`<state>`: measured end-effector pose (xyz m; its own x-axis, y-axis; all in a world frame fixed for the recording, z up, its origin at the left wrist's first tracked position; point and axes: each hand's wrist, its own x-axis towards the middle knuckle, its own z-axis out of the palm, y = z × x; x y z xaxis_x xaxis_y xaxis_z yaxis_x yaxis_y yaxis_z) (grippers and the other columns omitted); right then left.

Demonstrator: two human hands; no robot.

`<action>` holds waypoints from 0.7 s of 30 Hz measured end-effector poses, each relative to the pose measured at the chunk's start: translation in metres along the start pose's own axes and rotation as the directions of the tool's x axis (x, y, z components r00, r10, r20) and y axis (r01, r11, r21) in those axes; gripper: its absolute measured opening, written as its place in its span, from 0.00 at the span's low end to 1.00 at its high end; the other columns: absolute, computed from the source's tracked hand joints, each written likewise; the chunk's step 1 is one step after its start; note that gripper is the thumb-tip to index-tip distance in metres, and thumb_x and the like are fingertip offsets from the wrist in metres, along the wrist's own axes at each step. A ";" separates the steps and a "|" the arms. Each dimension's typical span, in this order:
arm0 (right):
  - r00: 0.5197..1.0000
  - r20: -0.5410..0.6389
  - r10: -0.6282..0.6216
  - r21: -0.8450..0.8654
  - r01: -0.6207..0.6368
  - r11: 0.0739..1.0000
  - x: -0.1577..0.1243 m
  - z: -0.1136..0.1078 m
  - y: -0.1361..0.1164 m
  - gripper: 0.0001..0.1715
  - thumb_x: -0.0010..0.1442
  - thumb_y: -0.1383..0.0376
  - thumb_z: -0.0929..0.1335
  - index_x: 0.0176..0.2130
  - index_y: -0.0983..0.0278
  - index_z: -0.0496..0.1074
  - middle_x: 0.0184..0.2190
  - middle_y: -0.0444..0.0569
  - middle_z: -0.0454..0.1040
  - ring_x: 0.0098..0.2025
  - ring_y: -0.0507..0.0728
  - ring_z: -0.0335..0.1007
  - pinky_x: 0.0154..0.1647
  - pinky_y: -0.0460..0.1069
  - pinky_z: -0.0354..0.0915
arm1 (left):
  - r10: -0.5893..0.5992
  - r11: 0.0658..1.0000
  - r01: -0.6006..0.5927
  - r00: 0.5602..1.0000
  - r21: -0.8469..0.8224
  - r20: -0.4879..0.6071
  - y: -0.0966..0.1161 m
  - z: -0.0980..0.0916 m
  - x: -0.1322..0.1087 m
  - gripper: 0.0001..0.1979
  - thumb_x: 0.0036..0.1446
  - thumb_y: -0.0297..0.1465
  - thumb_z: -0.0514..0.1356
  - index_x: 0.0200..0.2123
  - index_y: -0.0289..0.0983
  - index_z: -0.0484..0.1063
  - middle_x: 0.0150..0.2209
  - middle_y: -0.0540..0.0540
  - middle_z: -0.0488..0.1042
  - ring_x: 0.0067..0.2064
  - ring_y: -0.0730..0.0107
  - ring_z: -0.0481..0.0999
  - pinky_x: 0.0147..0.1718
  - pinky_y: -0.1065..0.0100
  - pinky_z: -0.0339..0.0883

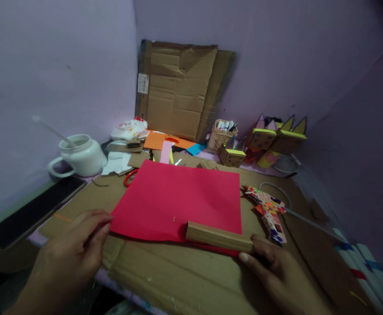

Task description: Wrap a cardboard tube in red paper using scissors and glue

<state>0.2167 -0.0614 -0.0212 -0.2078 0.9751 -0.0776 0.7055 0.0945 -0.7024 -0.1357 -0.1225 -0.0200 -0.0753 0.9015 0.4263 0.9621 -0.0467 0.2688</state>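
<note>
A red paper sheet lies flat on a brown cardboard work surface. A long cardboard block rests across the sheet's near edge. My left hand touches the sheet's near left corner with curled fingertips. My right hand sits at the block's right end, fingers pressed against it. Whether either hand truly grips is hard to judge.
A patterned glue gun lies right of the sheet. A white jar with a stick and a dark phone are at the left. Scissors, paper scraps, cardboard sheets, a small basket and decorated boxes line the back.
</note>
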 end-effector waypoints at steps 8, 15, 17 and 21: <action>1.000 -0.003 -0.004 0.007 0.004 1.000 -0.001 0.001 0.003 0.16 0.51 0.56 0.62 0.18 0.60 0.60 0.18 0.44 0.61 0.21 0.54 0.58 0.21 0.47 0.56 | 0.192 0.974 -0.200 0.978 -0.105 -0.084 0.029 0.007 0.001 0.05 0.59 0.30 0.54 0.37 0.41 0.70 0.36 0.48 0.77 0.39 0.67 0.76 0.41 0.69 0.66; 0.999 0.034 0.011 0.066 -0.013 0.998 -0.002 0.000 -0.001 0.15 0.51 0.56 0.63 0.19 0.61 0.65 0.19 0.45 0.66 0.23 0.55 0.62 0.23 0.47 0.60 | 0.281 0.933 -0.131 0.849 -0.337 0.448 0.066 0.020 0.077 0.08 0.56 0.24 0.53 0.28 0.38 0.71 0.29 0.50 0.72 0.31 0.70 0.72 0.31 0.70 0.61; 0.999 0.048 0.019 0.080 -0.023 0.996 -0.002 0.000 -0.001 0.15 0.51 0.56 0.63 0.21 0.61 0.66 0.21 0.46 0.68 0.24 0.56 0.64 0.25 0.47 0.61 | 0.337 0.920 -0.141 0.762 -0.367 0.552 0.069 0.028 0.090 0.07 0.53 0.23 0.56 0.28 0.38 0.72 0.30 0.50 0.72 0.32 0.70 0.71 0.31 0.70 0.60; 0.999 0.034 0.009 0.056 -0.011 0.998 -0.001 0.000 -0.001 0.16 0.51 0.56 0.62 0.19 0.61 0.62 0.19 0.45 0.64 0.22 0.54 0.59 0.23 0.47 0.58 | 0.342 0.934 -0.196 0.739 -0.300 0.580 0.074 0.040 0.090 0.07 0.54 0.25 0.56 0.29 0.39 0.73 0.31 0.51 0.71 0.32 0.70 0.71 0.31 0.70 0.58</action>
<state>0.2161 -0.0622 -0.0208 -0.2238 0.9686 -0.1080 0.6691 0.0721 -0.7397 -0.0613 -0.0274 0.0042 0.4254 0.9001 -0.0944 0.8342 -0.3495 0.4265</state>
